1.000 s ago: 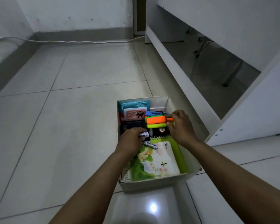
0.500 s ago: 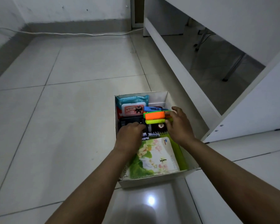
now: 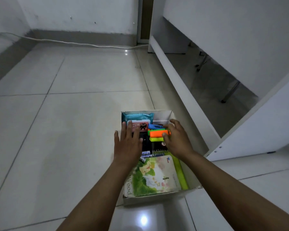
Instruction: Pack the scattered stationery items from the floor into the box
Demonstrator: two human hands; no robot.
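Observation:
A white cardboard box point(image 3: 157, 199) sits on the tiled floor, filled with stationery. A green illustrated notebook point(image 3: 154, 176) lies at its near end. Small batteries point(image 3: 146, 155) rest just beyond it, and a teal wipes pack point(image 3: 138, 116) leans at the far end. Orange, green and yellow highlighters point(image 3: 157, 134) lie stacked beside a blue one point(image 3: 154, 126). My left hand point(image 3: 128, 144) is spread flat, fingers apart, above the box's left side. The fingers of my right hand point(image 3: 176, 139) touch the ends of the highlighters, without closing around them.
A white desk panel point(image 3: 178, 84) runs diagonally just right of the box, with chair legs behind it. A white cable point(image 3: 73, 43) lies along the far wall's skirting. Bare tiles stretch to the left and beyond the box.
My left hand has lifted from the batteries, opened flat and moved towards the box's far left. The right hand stays at the highlighters. The camera has tilted, so the box appears lower.

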